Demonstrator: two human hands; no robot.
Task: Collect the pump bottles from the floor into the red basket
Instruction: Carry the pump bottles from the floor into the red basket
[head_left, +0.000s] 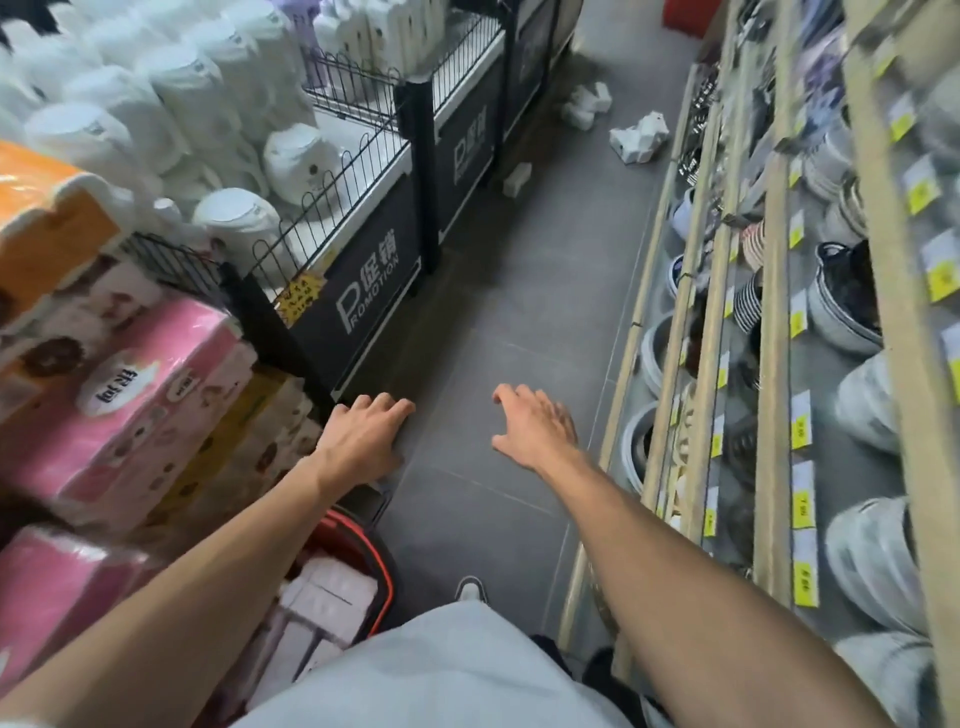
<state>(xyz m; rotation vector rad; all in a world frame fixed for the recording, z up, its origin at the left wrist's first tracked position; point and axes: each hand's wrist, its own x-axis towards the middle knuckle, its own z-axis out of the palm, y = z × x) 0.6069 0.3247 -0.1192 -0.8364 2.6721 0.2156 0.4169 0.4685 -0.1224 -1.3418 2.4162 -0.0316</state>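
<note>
Far up the grey floor (498, 322), white pump bottles (640, 137) lie loose near the foot of the shelf (701, 312), with a second heap (586, 106) beyond them and a single pale piece (518, 179) just beside the promotion bins (374, 291); blur hides how many there are. The red basket (371, 545) sits low at the person's left side, with white items inside, partly hidden by the forearm. I judge the task as part done, with these far ones left to fetch. The left hand (363, 431) and right hand (535, 426) reach forward over the floor with fingers spread; each grip is released and holds nothing. The aisle is narrow: wire-fenced bins on the left, jutting wooden shelf edges with bowls (841, 306) close by the right forearm, tissue packs (130, 395) crowding the basket. Between the hands and the bottles the floor lies open
</note>
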